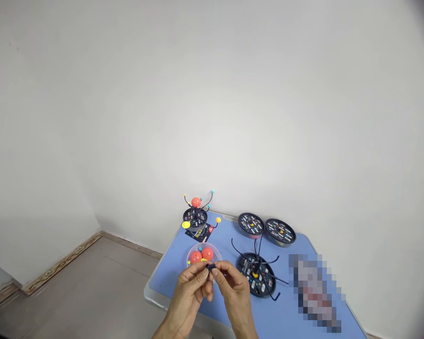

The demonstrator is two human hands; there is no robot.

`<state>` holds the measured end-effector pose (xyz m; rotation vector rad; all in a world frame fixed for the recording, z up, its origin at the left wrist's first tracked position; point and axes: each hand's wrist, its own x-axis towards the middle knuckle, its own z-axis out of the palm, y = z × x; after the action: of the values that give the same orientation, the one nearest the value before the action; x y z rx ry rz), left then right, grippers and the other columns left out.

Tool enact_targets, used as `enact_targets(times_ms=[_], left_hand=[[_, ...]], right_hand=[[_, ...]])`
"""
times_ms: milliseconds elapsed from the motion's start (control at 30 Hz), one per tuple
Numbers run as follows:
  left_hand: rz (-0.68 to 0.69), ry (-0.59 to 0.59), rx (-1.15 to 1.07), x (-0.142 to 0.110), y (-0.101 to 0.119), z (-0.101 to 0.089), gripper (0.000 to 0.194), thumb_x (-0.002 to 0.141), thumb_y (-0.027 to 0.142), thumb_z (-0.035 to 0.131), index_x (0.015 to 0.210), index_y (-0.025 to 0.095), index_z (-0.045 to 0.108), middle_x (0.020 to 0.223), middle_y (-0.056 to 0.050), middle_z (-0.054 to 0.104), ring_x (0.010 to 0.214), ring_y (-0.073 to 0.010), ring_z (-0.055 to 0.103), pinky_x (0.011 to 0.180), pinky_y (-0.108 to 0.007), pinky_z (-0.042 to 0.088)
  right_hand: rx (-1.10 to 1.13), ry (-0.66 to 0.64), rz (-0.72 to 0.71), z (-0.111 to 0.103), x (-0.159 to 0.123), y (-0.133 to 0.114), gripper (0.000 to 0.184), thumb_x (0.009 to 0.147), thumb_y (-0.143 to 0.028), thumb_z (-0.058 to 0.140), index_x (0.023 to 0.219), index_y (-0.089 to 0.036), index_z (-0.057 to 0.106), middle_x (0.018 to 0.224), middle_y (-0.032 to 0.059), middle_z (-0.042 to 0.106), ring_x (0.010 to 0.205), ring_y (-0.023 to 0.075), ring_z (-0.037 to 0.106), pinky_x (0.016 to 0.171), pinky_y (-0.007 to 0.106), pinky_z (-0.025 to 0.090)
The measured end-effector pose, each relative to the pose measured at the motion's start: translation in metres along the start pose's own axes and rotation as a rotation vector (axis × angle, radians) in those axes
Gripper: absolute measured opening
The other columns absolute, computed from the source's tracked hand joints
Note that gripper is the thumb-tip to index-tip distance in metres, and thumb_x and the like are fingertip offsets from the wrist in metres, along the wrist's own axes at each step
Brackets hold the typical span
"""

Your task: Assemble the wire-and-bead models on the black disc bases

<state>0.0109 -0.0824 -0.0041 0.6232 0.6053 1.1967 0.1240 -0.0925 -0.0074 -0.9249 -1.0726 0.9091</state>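
Close together over the front of the table, my left hand and my right hand both pinch one small black plastic piece. Its exact shape is partly hidden by the fingertips. Just behind my left hand sits a clear round bowl with red balls and small yellow and blue beads in it. To the right of my right hand lies a round black base printed with labels. Several bent black rods spread out from its centre.
At the back left stands an assembled planet model with a red ball and coloured beads on curved arms, beside a dark printed card. Two more round bases sit near the wall. A pixelated patch covers something at right.
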Motion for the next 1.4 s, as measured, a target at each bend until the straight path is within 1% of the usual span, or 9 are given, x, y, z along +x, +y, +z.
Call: enact_targets(times_ms=[100,200,500,600,800,1033,1133,1267,1400], left_hand=[[0.037,0.034,0.010,-0.001,0.001,0.001,0.033,0.060,0.035,0.090,0.080,0.012,0.077,0.062,-0.002,0.065,0.049,-0.0091,0.054,0.046,-0.021,0.044],[0.105,0.093,0.039,-0.002,0.003,-0.002,0.031,0.063,0.036,0.087,0.082,0.013,0.076,0.069,-0.004,0.068,0.053,-0.0110,0.056,0.049,-0.023,0.046],[0.233,0.098,0.361,-0.002,0.006,-0.009,0.023,0.072,0.035,0.075,0.082,0.014,0.074,0.054,0.001,0.061,0.048,-0.0120,0.053,0.051,-0.025,0.046],[0.235,0.075,0.368,-0.003,0.006,-0.004,0.027,0.071,0.038,0.076,0.083,0.014,0.074,0.053,0.002,0.059,0.048,-0.0132,0.054,0.053,-0.027,0.048],[0.193,0.044,0.272,-0.008,-0.002,0.003,0.029,0.068,0.039,0.080,0.082,0.015,0.075,0.058,0.000,0.062,0.051,-0.0128,0.055,0.053,-0.026,0.048],[0.186,0.046,0.319,-0.011,-0.003,0.006,0.035,0.069,0.041,0.080,0.092,0.015,0.076,0.061,-0.001,0.064,0.053,-0.0142,0.058,0.052,-0.026,0.048],[0.198,0.024,0.381,-0.011,0.001,0.006,0.041,0.068,0.044,0.080,0.097,0.015,0.077,0.061,-0.001,0.065,0.053,-0.0151,0.059,0.055,-0.028,0.050],[0.223,-0.027,0.448,-0.010,0.002,0.002,0.038,0.069,0.047,0.079,0.090,0.015,0.077,0.059,-0.002,0.067,0.054,-0.0164,0.060,0.057,-0.029,0.052],[0.270,0.032,0.521,-0.010,0.005,-0.006,0.036,0.070,0.051,0.077,0.083,0.017,0.076,0.053,0.000,0.064,0.050,-0.0154,0.059,0.056,-0.027,0.050]], right_hand=[[-0.164,0.040,-0.090,-0.003,-0.001,-0.001,0.016,0.079,-0.033,0.069,0.069,-0.020,0.072,0.066,0.0019,0.065,0.062,0.0162,0.057,0.058,0.025,0.045],[-0.191,0.117,-0.091,-0.005,-0.003,-0.003,0.016,0.078,-0.033,0.067,0.070,-0.020,0.070,0.063,0.0014,0.064,0.056,0.0146,0.054,0.051,0.023,0.044],[0.102,0.096,0.131,0.003,-0.005,-0.005,0.023,0.071,-0.038,0.070,0.063,-0.018,0.063,0.057,0.0007,0.063,0.043,0.0120,0.052,0.041,0.024,0.044],[0.178,0.075,0.147,0.005,-0.007,-0.006,0.023,0.073,-0.036,0.070,0.061,-0.019,0.061,0.060,-0.0004,0.062,0.042,0.0108,0.051,0.040,0.023,0.044],[0.244,0.139,0.116,0.002,-0.010,-0.005,0.027,0.072,-0.039,0.075,0.061,-0.019,0.061,0.084,0.0028,0.068,0.045,0.0087,0.052,0.041,0.023,0.045],[0.276,0.037,0.157,-0.001,-0.010,-0.005,0.026,0.076,-0.043,0.074,0.069,-0.020,0.063,0.056,-0.0019,0.063,0.043,0.0125,0.054,0.043,0.025,0.045],[0.261,0.030,0.165,-0.001,-0.010,-0.007,0.025,0.076,-0.042,0.074,0.069,-0.021,0.062,0.054,-0.0023,0.063,0.044,0.0134,0.055,0.044,0.026,0.045],[0.229,0.048,0.175,-0.001,-0.010,-0.009,0.030,0.073,-0.044,0.076,0.065,-0.020,0.060,0.052,-0.0021,0.062,0.042,0.0128,0.054,0.044,0.025,0.045],[0.156,0.107,0.196,-0.002,-0.011,-0.010,0.040,0.069,-0.054,0.077,0.063,-0.019,0.059,0.054,-0.0001,0.064,0.039,0.0101,0.049,0.039,0.023,0.041]])
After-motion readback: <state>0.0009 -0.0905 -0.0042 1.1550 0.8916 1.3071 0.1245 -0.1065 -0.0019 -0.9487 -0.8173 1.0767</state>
